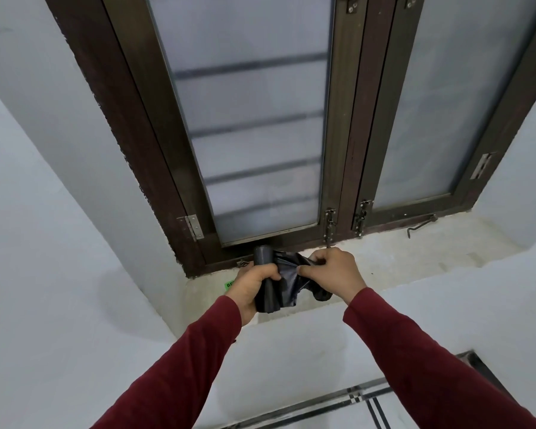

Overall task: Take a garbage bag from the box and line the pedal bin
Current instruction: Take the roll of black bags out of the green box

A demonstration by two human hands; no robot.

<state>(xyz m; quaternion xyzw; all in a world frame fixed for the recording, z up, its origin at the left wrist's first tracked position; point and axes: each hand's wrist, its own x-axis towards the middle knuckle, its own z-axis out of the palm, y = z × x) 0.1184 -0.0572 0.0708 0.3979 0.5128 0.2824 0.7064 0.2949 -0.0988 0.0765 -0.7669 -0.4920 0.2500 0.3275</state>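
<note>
Fingers (271, 273) of your left hand (251, 284) are wrapped tight round the roll of garbage bags (263, 254), thumb across the front, roll end poking up above the fist. Right hand (334, 270): thumb and forefinger pinched together on the loose black bag (287, 283) that trails off the roll; other fingers curled in behind it.

Position: both hands held up over the window sill (415, 246), just in front of the dark window frame (347, 150). Bag material bunched between the two hands, slack hanging below them. A scrap of green label (229, 284) shows on the sill just beside your left hand, likely the box, mostly hidden. Pedal bin not in view.

Step in hand, as judged: separating one bag from the roll.

How to do it well:
- Find the perforation line before pulling; it cannot be made out in the crumpled plastic, so spread the film flat first.
- Keep the left grip firm on the roll so it does not unwind further.
- Move the right pinch close to the tear line, hands near each other, then pull apart sharply sideways, not downward.
- Start at one edge, not the middle; thin film stretches and rips unevenly.
- Check only one bag comes off.

Roll goes back on the sill afterwards.
</note>
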